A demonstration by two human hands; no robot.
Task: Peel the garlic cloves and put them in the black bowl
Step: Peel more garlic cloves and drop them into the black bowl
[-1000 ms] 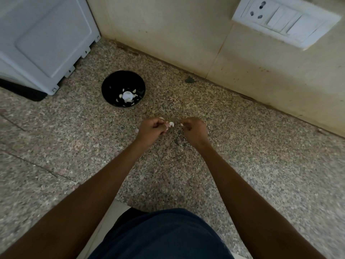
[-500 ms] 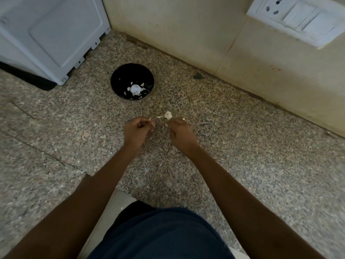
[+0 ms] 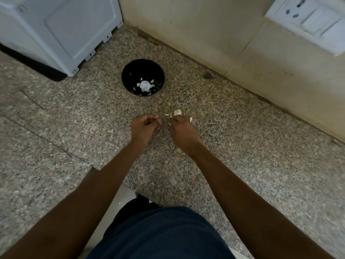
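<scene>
Left hand curled, pinching a small pale bit; right hand curled over garlic scraps mid-frame, grip impossible to tell. Easy to lose a peeled clove among those skins on the speckled worktop, or drop skin into the black bowl up top.

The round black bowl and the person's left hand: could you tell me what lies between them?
Only bare speckled granite counter, in the head view.

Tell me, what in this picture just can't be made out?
- Left hand, head view: curled fingers hide what it pinches.
- Right hand: its back hides the fingertips and anything under them.
- Black bowl: the white bits inside are too small to tell cloves from peel.
- Switch plate: cut off by the frame edge.
</scene>
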